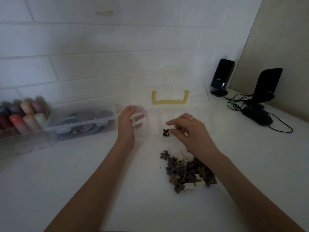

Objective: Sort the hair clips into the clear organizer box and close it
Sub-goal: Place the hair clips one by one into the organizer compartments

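Observation:
The clear organizer box (184,111) lies open on the white counter, its lid with a yellow handle (169,98) leaning back against the wall. My left hand (127,126) grips the box's left end wall, the fingers showing through the plastic. One small dark brown claw clip (166,132) sits in a middle compartment. My right hand (187,129) hovers just right of that clip, fingers loosely bent, and holds nothing that I can see. A pile of brown and cream hair clips (187,171) lies on the counter in front of the box, under my right wrist.
Another clear box (87,121) with coloured hair items stands to the left, beside an open tray of coloured rolls (21,118). Two black stands (220,77) (265,86), a black mouse (258,116) and cables lie at the back right.

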Motion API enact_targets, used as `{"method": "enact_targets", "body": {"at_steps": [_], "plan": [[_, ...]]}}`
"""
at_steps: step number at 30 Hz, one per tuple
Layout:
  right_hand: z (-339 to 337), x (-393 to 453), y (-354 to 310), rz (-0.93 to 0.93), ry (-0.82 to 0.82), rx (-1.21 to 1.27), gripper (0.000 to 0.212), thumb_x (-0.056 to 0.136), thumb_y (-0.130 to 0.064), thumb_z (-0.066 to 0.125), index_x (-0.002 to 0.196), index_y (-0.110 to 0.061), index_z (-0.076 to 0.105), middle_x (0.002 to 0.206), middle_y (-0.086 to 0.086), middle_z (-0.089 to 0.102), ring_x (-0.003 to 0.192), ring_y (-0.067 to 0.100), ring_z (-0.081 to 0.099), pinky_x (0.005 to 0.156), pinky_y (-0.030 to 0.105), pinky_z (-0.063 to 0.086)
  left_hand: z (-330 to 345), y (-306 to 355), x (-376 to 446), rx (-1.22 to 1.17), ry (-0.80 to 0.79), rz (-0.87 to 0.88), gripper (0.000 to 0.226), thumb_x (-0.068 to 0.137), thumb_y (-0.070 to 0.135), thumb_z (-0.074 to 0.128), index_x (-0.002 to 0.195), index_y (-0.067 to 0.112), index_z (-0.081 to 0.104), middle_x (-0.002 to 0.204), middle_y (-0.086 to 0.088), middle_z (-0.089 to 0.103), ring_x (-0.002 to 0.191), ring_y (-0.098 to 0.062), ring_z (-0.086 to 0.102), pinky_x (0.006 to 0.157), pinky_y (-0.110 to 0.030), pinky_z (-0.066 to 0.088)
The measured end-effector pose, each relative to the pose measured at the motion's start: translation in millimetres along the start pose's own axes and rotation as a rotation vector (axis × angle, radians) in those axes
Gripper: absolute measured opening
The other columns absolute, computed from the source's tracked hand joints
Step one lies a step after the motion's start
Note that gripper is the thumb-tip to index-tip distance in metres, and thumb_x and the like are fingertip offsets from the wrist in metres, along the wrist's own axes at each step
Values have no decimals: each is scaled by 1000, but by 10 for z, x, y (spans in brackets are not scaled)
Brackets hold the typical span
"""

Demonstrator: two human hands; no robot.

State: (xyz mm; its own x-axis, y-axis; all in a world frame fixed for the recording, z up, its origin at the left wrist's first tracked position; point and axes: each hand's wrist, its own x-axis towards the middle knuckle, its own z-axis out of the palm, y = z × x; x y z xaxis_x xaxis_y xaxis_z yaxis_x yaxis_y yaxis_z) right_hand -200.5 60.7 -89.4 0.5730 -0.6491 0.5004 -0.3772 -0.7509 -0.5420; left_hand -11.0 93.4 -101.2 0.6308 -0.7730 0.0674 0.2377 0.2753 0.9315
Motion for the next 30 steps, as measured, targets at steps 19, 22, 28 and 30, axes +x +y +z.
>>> {"method": "enact_targets", "body": {"at_steps": [19, 22, 28, 30], "plan": [[-1, -148, -89, -4, -362, 79, 21, 85, -4, 61, 91, -22, 71, 84, -14, 69, 74, -2, 59, 63, 8, 43, -69, -2, 79, 26, -8, -9, 20, 90, 25, 46, 79, 22, 62, 91, 2, 66, 84, -18, 64, 82, -37, 43], [-98, -117, -113, 22, -91, 111, 21, 83, -5, 63, 89, -24, 69, 81, -17, 66, 71, 6, 58, 61, 14, 46, -86, -1, 94, 38, -2, -29, 17, 89, 27, 48, 79, 23, 62, 93, 2, 66, 83, -18, 64, 77, -34, 43], [-154, -42, 83, 57, 210, -37, 19, 84, -12, 65, 92, -25, 54, 82, -13, 55, 75, 7, 49, 64, 20, 41, -51, 11, 81, 51, -17, -22, 16, 86, 31, 50, 80, 25, 63, 96, 1, 66, 82, -17, 65, 75, -33, 42], [-97, -27, 169, 65, 153, -111, 21, 84, -14, 65, 91, -23, 48, 87, -11, 52, 82, 9, 45, 69, 23, 40, -44, 13, 75, 58, -40, -30, 17, 77, 37, 52, 82, 24, 63, 96, 1, 66, 82, -16, 66, 73, -32, 43]]}}
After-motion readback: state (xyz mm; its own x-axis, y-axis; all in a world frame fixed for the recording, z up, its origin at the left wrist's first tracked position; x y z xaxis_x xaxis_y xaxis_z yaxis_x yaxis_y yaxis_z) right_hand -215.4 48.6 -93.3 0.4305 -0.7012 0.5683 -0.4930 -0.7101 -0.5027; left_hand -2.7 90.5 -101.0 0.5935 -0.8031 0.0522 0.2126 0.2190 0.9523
